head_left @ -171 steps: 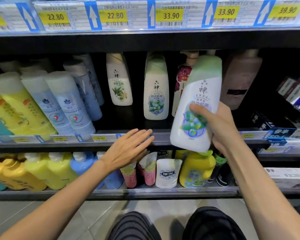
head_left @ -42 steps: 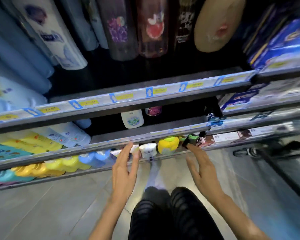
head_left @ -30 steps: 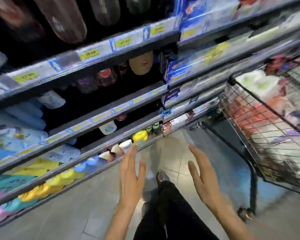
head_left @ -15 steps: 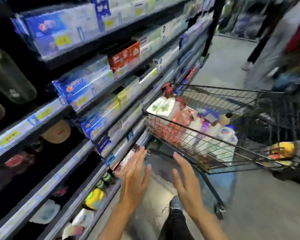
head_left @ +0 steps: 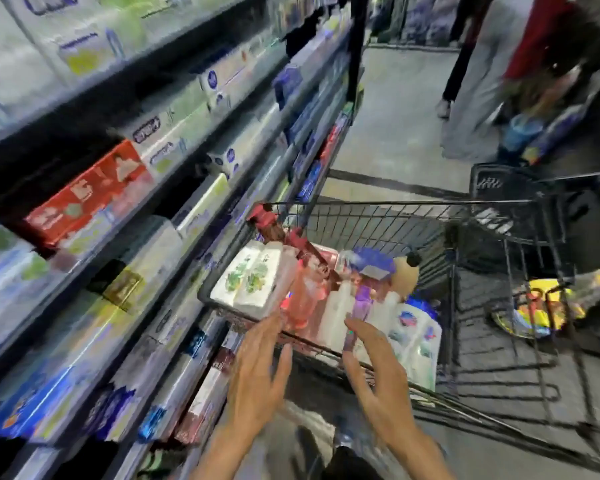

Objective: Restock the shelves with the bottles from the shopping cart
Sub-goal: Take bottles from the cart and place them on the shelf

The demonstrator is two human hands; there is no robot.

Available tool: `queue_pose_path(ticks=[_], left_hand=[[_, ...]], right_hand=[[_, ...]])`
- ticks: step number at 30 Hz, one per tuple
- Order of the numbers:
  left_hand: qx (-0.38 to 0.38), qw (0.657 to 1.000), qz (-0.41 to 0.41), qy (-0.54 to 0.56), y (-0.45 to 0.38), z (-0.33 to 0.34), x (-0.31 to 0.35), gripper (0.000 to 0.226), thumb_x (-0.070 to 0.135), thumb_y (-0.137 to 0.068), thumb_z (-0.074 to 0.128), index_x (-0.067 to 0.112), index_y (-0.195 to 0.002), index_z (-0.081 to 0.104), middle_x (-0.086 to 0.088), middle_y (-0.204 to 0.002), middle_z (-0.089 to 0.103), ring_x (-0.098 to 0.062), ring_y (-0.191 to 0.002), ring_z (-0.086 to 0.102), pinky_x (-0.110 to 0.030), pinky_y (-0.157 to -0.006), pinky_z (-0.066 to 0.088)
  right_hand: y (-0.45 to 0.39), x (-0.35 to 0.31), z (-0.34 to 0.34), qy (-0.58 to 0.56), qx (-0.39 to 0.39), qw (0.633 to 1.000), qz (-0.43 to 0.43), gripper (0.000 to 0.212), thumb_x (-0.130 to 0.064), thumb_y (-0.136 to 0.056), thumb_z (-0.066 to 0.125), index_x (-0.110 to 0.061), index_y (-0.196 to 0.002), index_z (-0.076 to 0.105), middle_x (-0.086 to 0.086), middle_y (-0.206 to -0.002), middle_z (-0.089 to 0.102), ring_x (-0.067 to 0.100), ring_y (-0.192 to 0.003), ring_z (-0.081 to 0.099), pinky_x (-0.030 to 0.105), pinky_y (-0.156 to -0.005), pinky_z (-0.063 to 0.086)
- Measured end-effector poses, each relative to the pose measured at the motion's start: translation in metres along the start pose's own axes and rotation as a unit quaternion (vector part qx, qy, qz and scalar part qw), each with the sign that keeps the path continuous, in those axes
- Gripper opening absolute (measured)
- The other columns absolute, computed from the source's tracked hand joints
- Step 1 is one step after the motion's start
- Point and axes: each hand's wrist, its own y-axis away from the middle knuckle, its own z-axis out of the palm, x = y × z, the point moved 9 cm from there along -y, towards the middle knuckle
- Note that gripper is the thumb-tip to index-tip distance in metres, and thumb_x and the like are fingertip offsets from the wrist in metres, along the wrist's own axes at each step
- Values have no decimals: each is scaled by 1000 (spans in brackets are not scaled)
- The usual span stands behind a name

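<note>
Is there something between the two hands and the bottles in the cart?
Only the cart's near wire wall. Both the left hand and the right hand are open, below its rim; the bottles lie behind it. Above the rim, nothing visible blocks them.

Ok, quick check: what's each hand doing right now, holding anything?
Left hand: open, fingers straight, holding nothing, near the shopping cart rim.
Right hand: open, holding nothing, reaching toward the bottles.
</note>
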Motion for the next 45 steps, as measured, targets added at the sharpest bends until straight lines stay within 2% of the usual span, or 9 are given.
queue_pose_path(ticks=[4, 12, 17, 21, 24, 28, 32, 38, 45], left_hand=[[-5, 1000, -3, -25, -48, 5, -17, 50, 35, -96, 36, 1, -129, 54, -12, -131, 57, -24, -125, 48, -52, -103, 41], [-41, 997, -63, -32, -123, 10, -117, 41, 30, -99, 39, 20, -138, 46, 7, -140, 46, -7, -131, 39, -37, -110, 34], [-68, 991, -106, -49, -165, 14, -180, 41, 21, -94, 47, 7, -132, 54, -8, -135, 55, -26, -127, 50, -43, -109, 37], [-111, 988, -16, -107, -191, 27, -196, 24, 5, -87, 57, -10, -102, 68, -23, -112, 67, -34, -104, 66, -46, -87, 55], [-134, 984, -43, -106, -203, 30, -216, 44, 22, -92, 39, -9, -113, 63, -23, -116, 65, -35, -107, 64, -49, -91, 52], [-135, 983, -62, -104, -206, 28, -238, 47, 24, -94, 37, -8, -119, 60, -23, -119, 63, -37, -111, 61, -48, -94, 50], [-140, 983, -88, -83, -209, 28, -258, 31, 11, -95, 50, 0, -123, 57, -16, -119, 61, -31, -111, 58, -39, -95, 49], [-197, 967, -121, -106, -212, 51, -276, 35, 7, -93, 53, 1, -128, 53, -15, -126, 57, -28, -115, 54, -33, -97, 42], [-256, 945, -149, -134, -226, 101, -281, 41, 11, -96, 45, 3, -136, 42, -11, -141, 44, -21, -130, 41, -25, -106, 27]], right_hand=[[-49, 10, 11, -16, -11, 1000, 10, 42, -48, -91, 46, -35, -131, 50, -34, -132, 46, -9, -127, 41, 8, -102, 31], [-129, 30, 84, -13, -37, 998, 56, 37, -55, -91, 43, -47, -127, 45, -34, -130, 44, -19, -122, 37, -2, -96, 24], [-179, 56, 155, -15, -51, 989, 137, 39, -46, -90, 51, -42, -128, 44, -28, -134, 40, -2, -127, 39, 22, -105, 32], [-208, 81, 207, -21, -53, 974, 219, 48, -28, -93, 60, -16, -137, 45, -4, -136, 48, 16, -125, 48, 25, -101, 36], [-216, 99, 231, -19, -28, 956, 293, 56, -25, -86, 69, -5, -133, 47, 9, -127, 52, 22, -118, 50, 12, -90, 30], [-210, 122, 258, -5, -17, 919, 393, 81, -27, -74, 82, 1, -135, 37, 15, -128, 50, 30, -117, 50, 38, -97, 43], [-214, 141, 270, 115, -56, 890, 437, 90, -40, -71, 83, 2, -134, 35, 16, -124, 51, 23, -103, 50, 26, -81, 42], [-214, 163, 268, 121, -74, 858, 494, 60, -41, -67, 86, -1, -103, 57, 12, -93, 66, 22, -78, 66, 29, -54, 51], [-197, 157, 229, -63, 18, 883, 464, 62, -14, -67, 88, -11, -119, 55, 7, -102, 71, 15, -80, 69, 24, -59, 58]])
